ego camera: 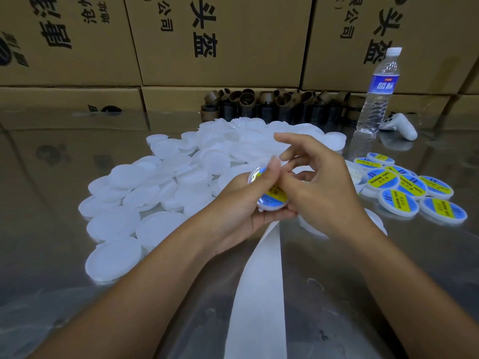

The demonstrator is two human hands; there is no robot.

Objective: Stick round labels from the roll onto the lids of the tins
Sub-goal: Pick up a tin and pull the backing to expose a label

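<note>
A white round tin (272, 204) with a blue and yellow label on its lid is held up in my left hand (241, 203), whose thumb presses on the label. My right hand (318, 182) rests its fingers on the same label from the right side. A white strip of label backing (261, 286) runs from under my hands toward the near edge. A big heap of unlabelled white tins (155, 182) covers the table to the left and behind. Several labelled tins (407, 187) lie in a group on the right.
The table is shiny metal (51, 281). A water bottle (378, 92) stands at the back right, with a white controller (399, 125) beside it. Several brown cardboard cores (274, 104) line the back. Stacked cardboard boxes (220, 40) form a wall behind.
</note>
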